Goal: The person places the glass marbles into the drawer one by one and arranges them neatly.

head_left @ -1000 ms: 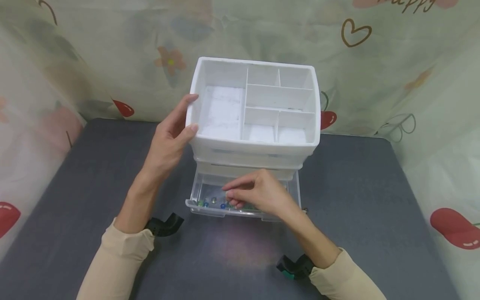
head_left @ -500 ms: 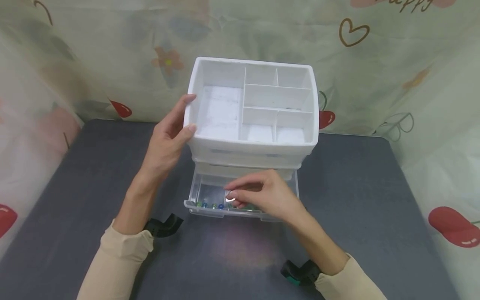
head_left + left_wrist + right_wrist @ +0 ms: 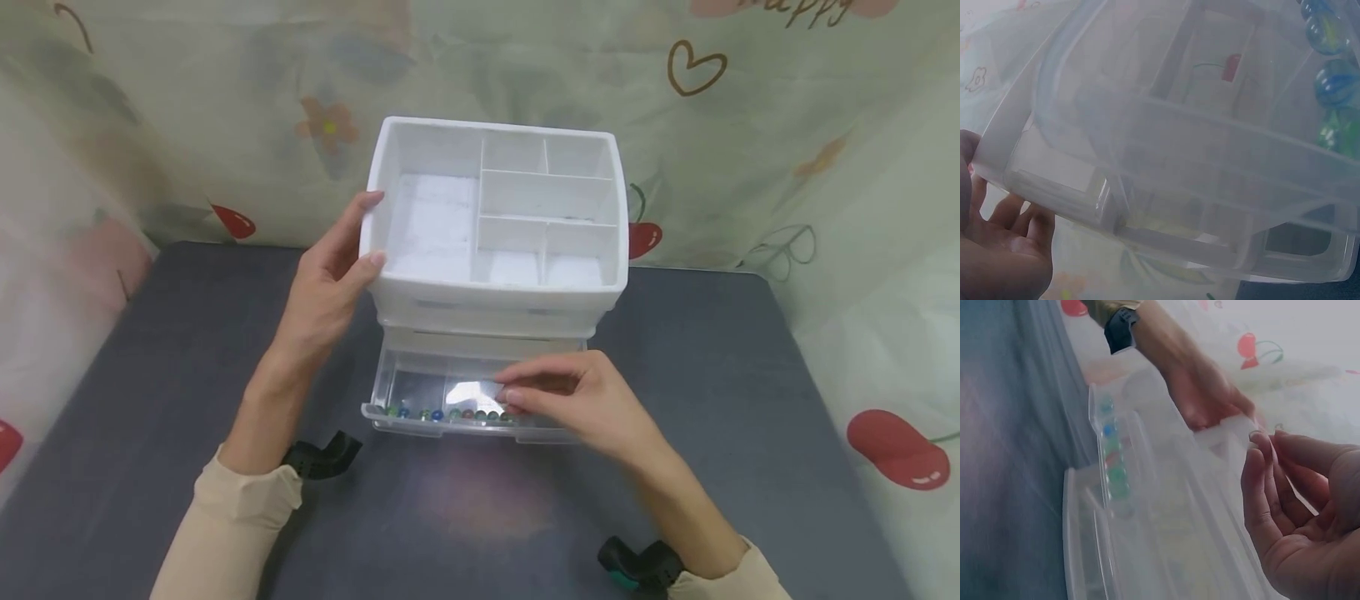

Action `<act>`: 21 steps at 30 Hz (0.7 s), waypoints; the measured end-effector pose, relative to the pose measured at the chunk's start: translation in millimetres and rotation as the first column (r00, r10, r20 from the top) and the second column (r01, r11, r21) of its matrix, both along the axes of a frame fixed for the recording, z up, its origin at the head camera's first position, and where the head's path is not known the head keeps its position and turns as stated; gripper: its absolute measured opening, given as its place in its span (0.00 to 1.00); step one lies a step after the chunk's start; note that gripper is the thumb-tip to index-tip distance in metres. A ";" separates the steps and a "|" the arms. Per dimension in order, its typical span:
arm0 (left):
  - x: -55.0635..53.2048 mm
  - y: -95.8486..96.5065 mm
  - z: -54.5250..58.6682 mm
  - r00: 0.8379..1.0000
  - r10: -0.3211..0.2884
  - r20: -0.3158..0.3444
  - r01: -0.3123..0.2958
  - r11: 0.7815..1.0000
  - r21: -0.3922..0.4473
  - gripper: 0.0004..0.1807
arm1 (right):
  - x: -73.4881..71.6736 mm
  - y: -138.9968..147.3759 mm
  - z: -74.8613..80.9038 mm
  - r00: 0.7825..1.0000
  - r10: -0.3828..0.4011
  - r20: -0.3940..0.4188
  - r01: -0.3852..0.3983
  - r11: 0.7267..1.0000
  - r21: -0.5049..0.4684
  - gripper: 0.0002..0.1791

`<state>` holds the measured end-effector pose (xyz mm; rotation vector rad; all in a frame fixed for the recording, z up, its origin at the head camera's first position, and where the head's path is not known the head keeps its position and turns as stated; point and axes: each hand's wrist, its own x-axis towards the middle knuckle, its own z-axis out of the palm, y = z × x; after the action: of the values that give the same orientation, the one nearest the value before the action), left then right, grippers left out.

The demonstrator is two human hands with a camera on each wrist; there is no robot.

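A white drawer organizer stands on the table, its top divided into compartments. Its clear lower drawer is pulled out toward me. Several glass marbles, green, blue and one reddish, lie in a row along the drawer's front wall. My left hand grips the organizer's left side, thumb and forefinger on the rim. Over the drawer's right part hovers my right hand, thumb and fingertips close together; whether a marble is between them is not clear. In the right wrist view, the fingertips of this right hand almost meet.
The dark grey table reaches around the organizer. Printed cloth hangs behind it and at both sides. Black wrist cameras sit on both wrists.
My right hand has moved right along the drawer, uncovering more marbles. One marble lying farther back has rolled to the front wall. The left hand keeps its hold.
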<state>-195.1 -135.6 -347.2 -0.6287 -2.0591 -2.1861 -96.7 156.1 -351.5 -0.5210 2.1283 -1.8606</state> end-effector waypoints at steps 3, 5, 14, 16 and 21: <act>0.4 -1.0 0.1 1.000 -0.004 0.001 0.004 1.000 0.012 0.32 | 2.7 11.5 0.4 1.000 0.009 -0.015 -0.009 1.000 0.007 0.12; 0.7 -1.1 0.3 1.000 -0.008 0.001 0.008 1.000 0.007 0.32 | 4.4 20.1 0.8 1.000 -0.005 -0.018 0.005 1.000 0.013 0.13; 1.8 -2.0 0.9 1.000 0.000 -0.005 0.000 1.000 -0.003 0.31 | 11.6 53.5 -3.2 0.987 -0.160 -0.007 0.160 0.982 0.103 0.13; 1.7 -1.9 0.8 1.000 -0.001 -0.006 0.001 1.000 0.005 0.31 | 12.9 58.4 -4.4 0.981 -0.193 -0.004 0.192 0.974 0.117 0.13; 1.5 -0.6 -1.0 1.000 -0.007 -0.006 0.007 1.000 0.014 0.31 | 15.8 69.0 -8.1 0.970 -0.243 0.009 0.240 0.962 0.127 0.14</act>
<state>-193.6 -136.2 -348.2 -0.6405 -2.0398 -2.1980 -80.9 225.1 -359.6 -0.2167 2.3633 -1.8255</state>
